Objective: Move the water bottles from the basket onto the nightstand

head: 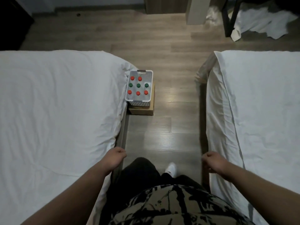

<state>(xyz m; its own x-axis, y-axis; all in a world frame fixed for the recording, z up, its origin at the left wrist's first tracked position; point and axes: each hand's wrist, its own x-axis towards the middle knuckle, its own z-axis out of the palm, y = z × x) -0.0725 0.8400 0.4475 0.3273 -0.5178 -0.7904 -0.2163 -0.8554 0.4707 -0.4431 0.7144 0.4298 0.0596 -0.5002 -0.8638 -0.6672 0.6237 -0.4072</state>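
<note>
Water bottles (138, 85) are standing upright in the basket (139, 103). They are being seen from above, so mostly caps are showing. Eight caps are showing in three rows:
- Far row: two orange, at the left and middle.
- Middle row: three green.
- Near row: three orange.

Bottle bodies are looking pale under the caps, but the dim light is making them hard to tell.

Basket is looking like white or light grey plastic. It is rectangular, with perforated walls and a brown grip on the far rim. It is sitting on a cardboard box (141, 111), which is standing on the wood floor (170, 127). The box is sitting tight against the side of the left bed (56, 111), near that bed's far corner.

Left hand (117, 155) is hanging just beside the left bed's frame, fingers loosely curled under, gripping nothing. Right hand (211, 159) is hanging just beside the edge of the right bed (259, 111), fingers curled the same way, also gripping nothing. Both hands are well apart from the basket, which is sitting farther along the aisle.

Person is standing in the aisle between the two beds, both covered in white bedding. They are wearing black trousers (141, 172) and a patterned black-and-tan shirt (170, 205). One white shoe (171, 169) is showing on the floor. At far right a white cloth (263, 21) is lying crumpled on the floor by a dark furniture leg.
</note>
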